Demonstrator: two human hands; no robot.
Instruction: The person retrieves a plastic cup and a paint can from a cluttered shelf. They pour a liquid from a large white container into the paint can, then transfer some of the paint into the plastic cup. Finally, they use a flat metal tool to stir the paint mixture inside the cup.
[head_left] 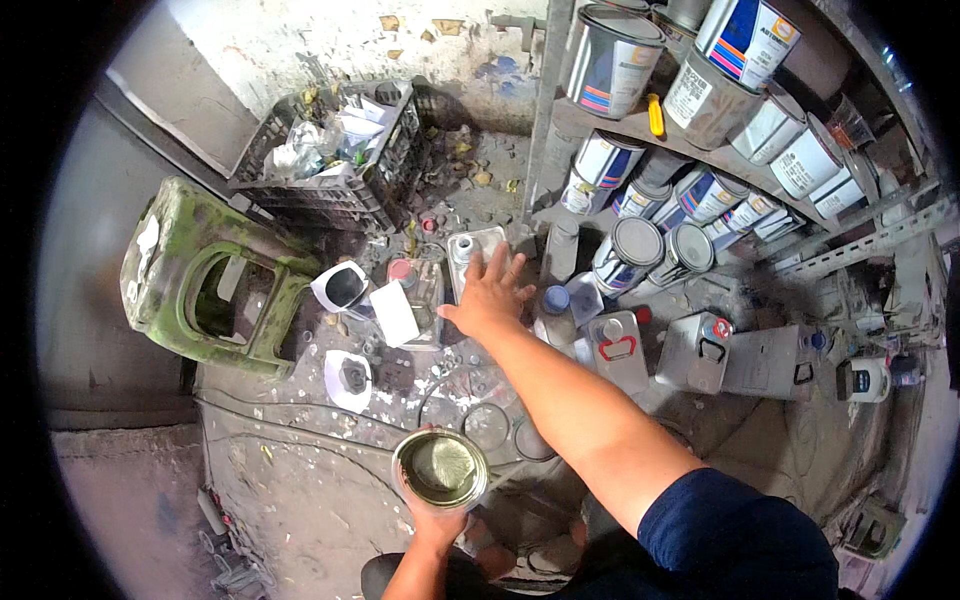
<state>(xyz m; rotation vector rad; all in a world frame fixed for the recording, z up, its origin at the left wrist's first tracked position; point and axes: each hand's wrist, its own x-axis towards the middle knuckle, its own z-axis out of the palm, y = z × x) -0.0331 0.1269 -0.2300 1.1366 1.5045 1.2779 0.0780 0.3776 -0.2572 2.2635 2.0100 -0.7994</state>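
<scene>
- Tin (407,478), round and lidless, sits nearest us, inside coated olive-gold; left hand (436,522) holds it from below, grip closed round base and side as far as we can see.
- Keep that tin level, mouth up: we'd expect the wet-looking coating to run if the wrist rolls while we lean out.
- Dusty floor (300,470) beyond; we mind our footing.
- White cup (348,390), dark inside, sits left of our reach; we shouldn't let either arm sweep it.
- Right hand (492,298) is farther out, fingers spread wide, nothing seen in the grip. It covers part of a pale rectangular can (480,237); contact or not, we can't tell.
- For a sound hold, we'd judge: palm square over that can, thumb and fingers down opposite sides, no pinching at the spout.
- Neighbours are tight: red-capped can (430,290) and white card (395,315) on the left, blue-capped bottle (554,322) on the right. We'd go slowly between.
- Black crate (345,205) and loaded shelf (722,163) lie past all this; we leave both alone.
</scene>
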